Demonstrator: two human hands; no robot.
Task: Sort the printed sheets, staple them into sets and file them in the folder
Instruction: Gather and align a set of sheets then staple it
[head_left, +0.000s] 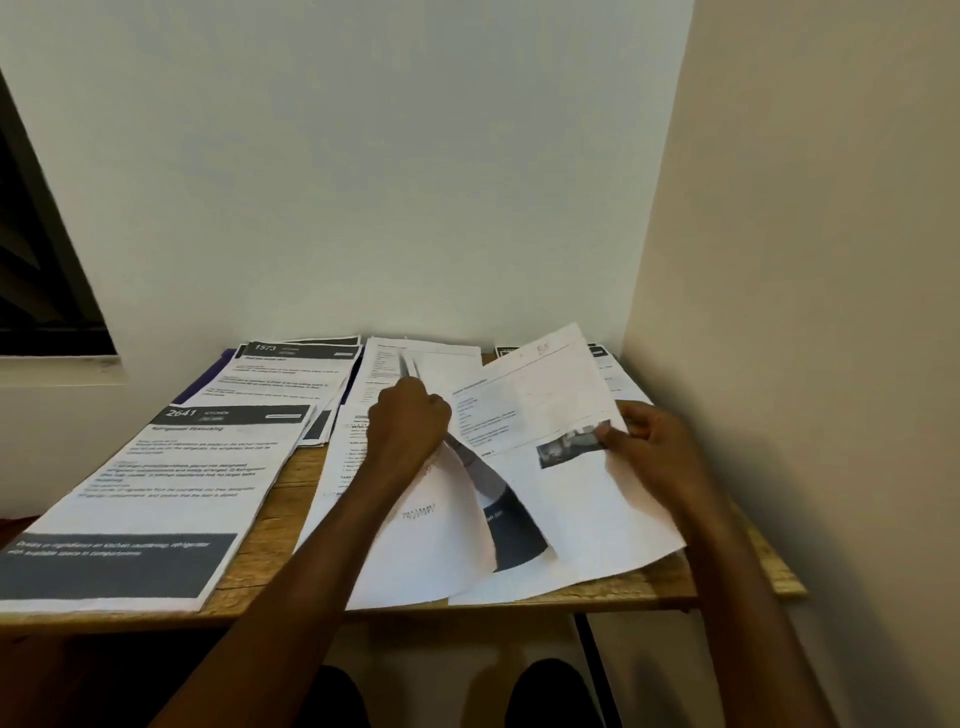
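Small wooden table (291, 483) in corner of white-walled room, dark window frame (36, 270) at upper left of frame. White printed sheet headed 2641 (171, 493) at lower left, sheet headed 1573 (291, 374) behind it over purple folder edge (202, 387). Centre: left hand (410, 421) fisted round silver pen (408, 366) and curled white sheet (431, 525). Right of centre: right hand (649, 447) pinching lifted printed page with small photo (540, 410), above loose sheets (582, 525).

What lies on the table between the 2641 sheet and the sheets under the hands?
In the head view, a bare strip of wooden table separates the 2641 sheet from them.
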